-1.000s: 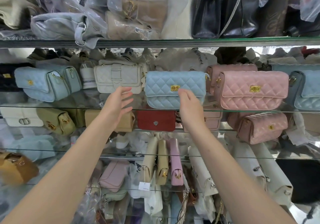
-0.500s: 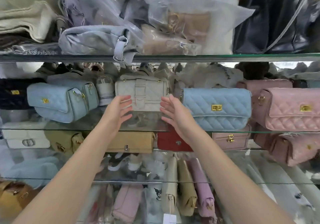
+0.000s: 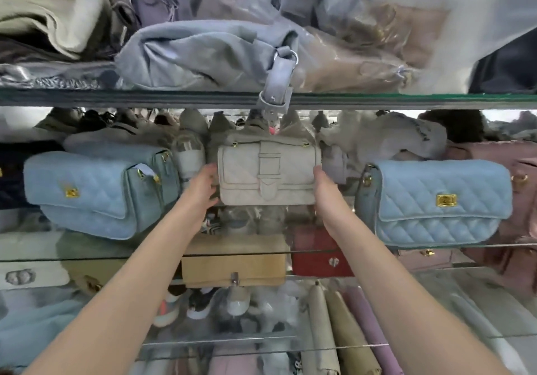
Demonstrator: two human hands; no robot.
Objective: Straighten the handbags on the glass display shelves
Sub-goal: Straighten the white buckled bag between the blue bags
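Note:
A cream handbag (image 3: 268, 174) with a strap buckle on its flap stands upright at the back of the middle glass shelf (image 3: 319, 251). My left hand (image 3: 203, 184) presses its left end and my right hand (image 3: 324, 184) its right end, so both hands grip it. A light blue quilted bag (image 3: 438, 200) with a gold clasp stands to the right, facing front. Another light blue quilted bag (image 3: 84, 194) sits to the left, turned at an angle.
The upper glass shelf (image 3: 174, 98) holds bags in plastic wrap, and a grey strap (image 3: 276, 84) hangs over its edge above the cream bag. A tan bag (image 3: 235, 261) and a red bag (image 3: 318, 254) lie on the shelf below. Pink bags (image 3: 520, 177) fill the far right.
My right hand left the light blue bag and both hands moved in and took hold of the cream bag's ends. The view shifted left and closer.

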